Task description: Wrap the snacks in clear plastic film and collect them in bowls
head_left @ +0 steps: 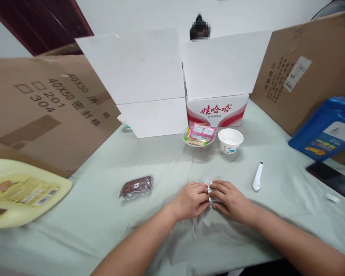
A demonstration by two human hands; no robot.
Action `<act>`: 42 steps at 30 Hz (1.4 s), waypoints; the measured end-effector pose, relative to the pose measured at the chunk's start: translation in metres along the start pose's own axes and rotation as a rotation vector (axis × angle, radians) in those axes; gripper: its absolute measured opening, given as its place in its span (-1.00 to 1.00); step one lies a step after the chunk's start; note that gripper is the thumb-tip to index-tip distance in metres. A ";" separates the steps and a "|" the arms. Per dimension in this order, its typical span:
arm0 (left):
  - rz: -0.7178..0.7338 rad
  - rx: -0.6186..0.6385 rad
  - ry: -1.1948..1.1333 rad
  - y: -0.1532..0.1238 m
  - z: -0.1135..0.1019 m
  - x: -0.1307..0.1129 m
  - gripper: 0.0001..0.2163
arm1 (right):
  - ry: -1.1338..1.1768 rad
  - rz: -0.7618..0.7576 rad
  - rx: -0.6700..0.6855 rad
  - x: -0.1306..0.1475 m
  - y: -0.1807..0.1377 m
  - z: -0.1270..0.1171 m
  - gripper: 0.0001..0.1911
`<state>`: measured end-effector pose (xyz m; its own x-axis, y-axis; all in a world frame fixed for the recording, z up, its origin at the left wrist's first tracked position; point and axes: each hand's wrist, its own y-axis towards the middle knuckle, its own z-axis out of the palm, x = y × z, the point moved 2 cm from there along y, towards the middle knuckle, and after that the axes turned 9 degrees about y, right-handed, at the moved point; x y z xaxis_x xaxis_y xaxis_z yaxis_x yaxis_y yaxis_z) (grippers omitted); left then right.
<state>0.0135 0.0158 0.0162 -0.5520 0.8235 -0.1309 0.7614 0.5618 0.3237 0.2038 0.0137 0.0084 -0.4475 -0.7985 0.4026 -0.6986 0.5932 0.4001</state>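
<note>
L hand [191,200] & R hand [231,201] meet at near ctr, fingers bent, tips on a small shiny wrapper [209,186] btwn them; can't tell if they're pinching it. Brown pkt [136,186] lies left, white tool [258,177] right.

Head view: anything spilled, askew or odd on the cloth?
No spill shows. Oddest is the blue bottle, which looks tilted, perhaps from lens distortion. The cloth is creased near the left hand.
</note>
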 end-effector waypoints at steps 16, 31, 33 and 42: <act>-0.980 0.540 0.185 -0.091 -0.102 0.117 -0.69 | 0.164 -0.031 -0.011 0.012 0.017 -0.022 -0.77; -0.387 0.134 -0.075 -0.043 -0.050 0.055 -0.28 | -0.285 0.487 -0.224 -0.093 0.048 -0.110 -0.71; -0.402 0.204 -0.102 -0.048 -0.053 0.061 -0.27 | -0.263 0.482 -0.098 -0.087 0.014 -0.109 -0.68; -0.498 0.084 -0.298 -0.030 -0.054 0.049 -0.68 | -0.264 0.700 0.187 -0.095 -0.047 -0.096 -0.65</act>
<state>-0.0545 0.0354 0.0507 -0.7401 0.4386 -0.5098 0.4660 0.8810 0.0815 0.3329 0.0710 0.0304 -0.9218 -0.2552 0.2917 -0.2756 0.9608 -0.0304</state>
